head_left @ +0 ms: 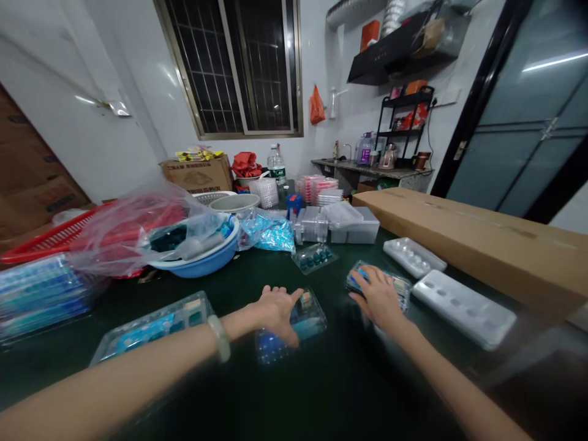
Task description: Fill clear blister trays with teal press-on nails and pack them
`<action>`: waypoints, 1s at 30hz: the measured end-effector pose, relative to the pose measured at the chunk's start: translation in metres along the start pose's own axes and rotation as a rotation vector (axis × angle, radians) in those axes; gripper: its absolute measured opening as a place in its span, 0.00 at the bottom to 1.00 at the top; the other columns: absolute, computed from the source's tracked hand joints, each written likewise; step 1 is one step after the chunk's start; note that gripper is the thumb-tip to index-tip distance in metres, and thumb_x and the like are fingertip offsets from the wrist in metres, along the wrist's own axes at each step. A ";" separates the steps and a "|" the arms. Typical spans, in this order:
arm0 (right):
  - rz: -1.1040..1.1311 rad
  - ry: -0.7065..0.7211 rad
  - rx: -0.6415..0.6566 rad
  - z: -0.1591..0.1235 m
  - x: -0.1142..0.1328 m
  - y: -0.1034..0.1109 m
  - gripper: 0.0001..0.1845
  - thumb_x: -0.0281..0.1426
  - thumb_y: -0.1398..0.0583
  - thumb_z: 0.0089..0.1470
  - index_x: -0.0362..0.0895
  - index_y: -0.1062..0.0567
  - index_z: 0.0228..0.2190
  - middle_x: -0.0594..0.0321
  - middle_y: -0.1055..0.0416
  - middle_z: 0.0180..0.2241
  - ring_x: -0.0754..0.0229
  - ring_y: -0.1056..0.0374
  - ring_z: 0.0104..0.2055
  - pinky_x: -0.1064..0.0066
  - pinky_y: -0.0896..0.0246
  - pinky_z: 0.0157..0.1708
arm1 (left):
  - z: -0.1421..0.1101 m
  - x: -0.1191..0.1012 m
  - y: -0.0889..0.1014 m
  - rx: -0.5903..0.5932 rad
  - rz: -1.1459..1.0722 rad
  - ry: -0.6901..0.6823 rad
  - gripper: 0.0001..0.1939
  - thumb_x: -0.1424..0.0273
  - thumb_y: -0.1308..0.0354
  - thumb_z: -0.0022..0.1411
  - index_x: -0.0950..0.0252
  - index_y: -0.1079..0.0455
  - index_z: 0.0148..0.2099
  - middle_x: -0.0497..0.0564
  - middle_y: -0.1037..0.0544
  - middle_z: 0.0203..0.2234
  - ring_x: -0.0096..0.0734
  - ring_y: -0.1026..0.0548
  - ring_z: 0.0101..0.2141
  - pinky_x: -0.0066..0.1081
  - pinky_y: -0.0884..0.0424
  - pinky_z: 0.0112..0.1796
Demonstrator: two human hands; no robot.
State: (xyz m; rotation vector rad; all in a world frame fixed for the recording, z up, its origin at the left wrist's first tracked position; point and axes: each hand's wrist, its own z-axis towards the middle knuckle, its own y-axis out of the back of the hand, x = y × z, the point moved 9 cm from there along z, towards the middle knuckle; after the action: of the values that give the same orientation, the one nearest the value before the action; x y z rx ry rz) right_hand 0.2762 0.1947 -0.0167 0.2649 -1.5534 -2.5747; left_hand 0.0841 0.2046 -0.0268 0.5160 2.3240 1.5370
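Observation:
My left hand (275,309), with a pale bangle (219,339) on its wrist, lies with fingers spread over a clear plastic blister pack (312,321) with blue contents. Whether it grips the pack or only rests on it is hard to see. Over on the right, my right hand (379,297) covers another clear pack (402,286) that holds small blue and pale items. Its thumb and fingers are apart on top of that pack. Left of my left forearm lies a longer clear tray (156,327) with blue contents. Ahead between the hands is a tray (315,258) of dark teal pieces.
White molded trays (463,308) lie at the right, beside a long cardboard box (482,229). A blue basin (197,267) and red basket (50,236) stand at the left, with stacked blue packs (41,294) before them. Blue shiny packets (275,234) sit at the back.

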 end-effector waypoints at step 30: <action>0.009 0.415 0.065 0.059 0.127 0.038 0.11 0.19 0.52 0.52 0.39 0.34 0.35 0.52 0.37 0.37 0.54 0.42 0.41 0.70 0.41 0.29 | -0.095 0.005 -0.016 -0.244 -1.413 0.065 0.46 0.57 0.40 0.46 0.70 0.56 0.61 0.69 0.37 0.49 0.53 0.34 0.46 0.47 0.36 0.40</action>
State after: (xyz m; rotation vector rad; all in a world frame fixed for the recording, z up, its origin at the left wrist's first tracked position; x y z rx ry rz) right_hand 0.1398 0.2036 0.0327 0.7412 -1.4730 -2.2706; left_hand 0.0356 0.1240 -0.0063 -1.0400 1.6551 0.9863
